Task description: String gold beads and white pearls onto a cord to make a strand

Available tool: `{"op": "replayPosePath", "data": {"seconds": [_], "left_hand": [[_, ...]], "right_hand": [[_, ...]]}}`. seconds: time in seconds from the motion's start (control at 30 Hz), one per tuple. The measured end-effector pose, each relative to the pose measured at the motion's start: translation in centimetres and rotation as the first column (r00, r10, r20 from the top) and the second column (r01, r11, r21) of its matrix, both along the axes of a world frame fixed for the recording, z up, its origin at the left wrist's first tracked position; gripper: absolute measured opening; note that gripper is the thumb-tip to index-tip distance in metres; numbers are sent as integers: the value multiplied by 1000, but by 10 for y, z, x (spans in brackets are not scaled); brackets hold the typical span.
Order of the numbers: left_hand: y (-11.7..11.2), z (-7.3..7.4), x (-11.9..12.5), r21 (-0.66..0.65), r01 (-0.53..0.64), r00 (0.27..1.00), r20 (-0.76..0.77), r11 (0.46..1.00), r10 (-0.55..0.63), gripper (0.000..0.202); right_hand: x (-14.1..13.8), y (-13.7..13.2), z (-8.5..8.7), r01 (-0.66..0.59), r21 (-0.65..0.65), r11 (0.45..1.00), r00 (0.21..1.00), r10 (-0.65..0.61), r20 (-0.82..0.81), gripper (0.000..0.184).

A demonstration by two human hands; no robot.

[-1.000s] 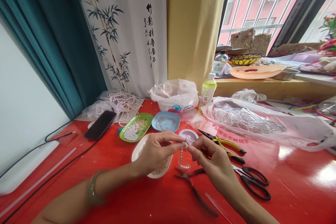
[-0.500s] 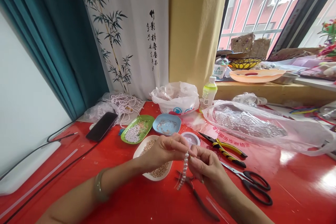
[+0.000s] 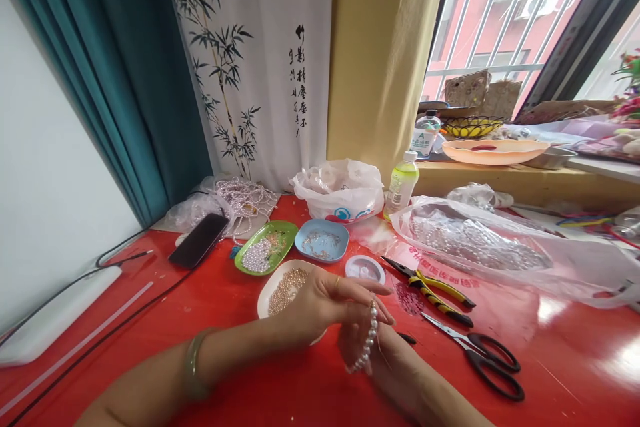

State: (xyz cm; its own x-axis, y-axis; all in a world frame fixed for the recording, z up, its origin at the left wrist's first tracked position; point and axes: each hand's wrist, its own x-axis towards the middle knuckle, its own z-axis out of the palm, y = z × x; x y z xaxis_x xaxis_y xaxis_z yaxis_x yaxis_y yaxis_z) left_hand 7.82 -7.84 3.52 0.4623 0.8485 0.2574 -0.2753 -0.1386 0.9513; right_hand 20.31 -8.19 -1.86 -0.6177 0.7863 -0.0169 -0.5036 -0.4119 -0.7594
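Between thumb and fingers, my left hand (image 3: 333,300) pinches the upper end of a short strand of white pearl beads (image 3: 371,333). The strand hangs in a curve in front of my right hand (image 3: 387,353), and a thin thread shows beside it. My right hand is below and partly behind the left; its fingers are blurred and largely covered, so their grip does not show. Under my left hand stands a white dish (image 3: 267,290) of small gold beads (image 3: 287,290). A white spool (image 3: 365,269) lies just beyond the hands.
Yellow-black pliers (image 3: 433,290) and black-handled scissors (image 3: 480,353) lie to the right. A green dish (image 3: 287,230) and a blue dish (image 3: 321,257) hold beads and small parts. Behind are plastic bags (image 3: 337,203) and a bottle (image 3: 401,185); a phone (image 3: 199,240) is at left.
Both hands have come lower, and the bead strand has swung round to the right hand's front. The right hand has turned and dropped beneath the left, covering most of the darker pliers on the table.
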Motion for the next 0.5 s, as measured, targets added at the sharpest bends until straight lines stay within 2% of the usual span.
{"op": "replayPosePath", "data": {"seconds": [0.1,0.17,0.23,0.27,0.33,0.37,0.4,0.43,0.5], "left_hand": [[-1,1,0,-60,-76,997,-2,995,76,13],[0,1,-2,-87,-118,993,-33,989,115,17],[2,1,-5,-82,-171,985,-52,982,167,18],[3,1,-7,-69,-201,979,-58,977,197,17],[3,1,-9,-12,-263,961,-88,965,261,17],[3,2,-10,24,-290,950,-112,957,291,17],[3,2,-11,61,-307,940,-139,950,313,17],[2,2,-11,97,-319,929,-164,943,331,18],[1,3,-10,158,-333,912,-197,930,360,20]], "right_hand": [[-1,6,7,48,35,998,994,-52,99,34],[5,12,14,6,192,981,963,-57,263,32],[17,17,18,-49,415,909,877,-159,453,32],[25,17,17,-37,536,844,792,-302,530,29],[41,15,7,-95,740,666,502,-609,613,22],[49,11,0,-169,786,594,358,-706,611,23],[57,7,-9,-271,810,520,254,-773,582,28],[63,2,-17,-371,819,437,187,-829,527,33],[71,-7,-31,-541,805,241,157,-912,379,40]]}}
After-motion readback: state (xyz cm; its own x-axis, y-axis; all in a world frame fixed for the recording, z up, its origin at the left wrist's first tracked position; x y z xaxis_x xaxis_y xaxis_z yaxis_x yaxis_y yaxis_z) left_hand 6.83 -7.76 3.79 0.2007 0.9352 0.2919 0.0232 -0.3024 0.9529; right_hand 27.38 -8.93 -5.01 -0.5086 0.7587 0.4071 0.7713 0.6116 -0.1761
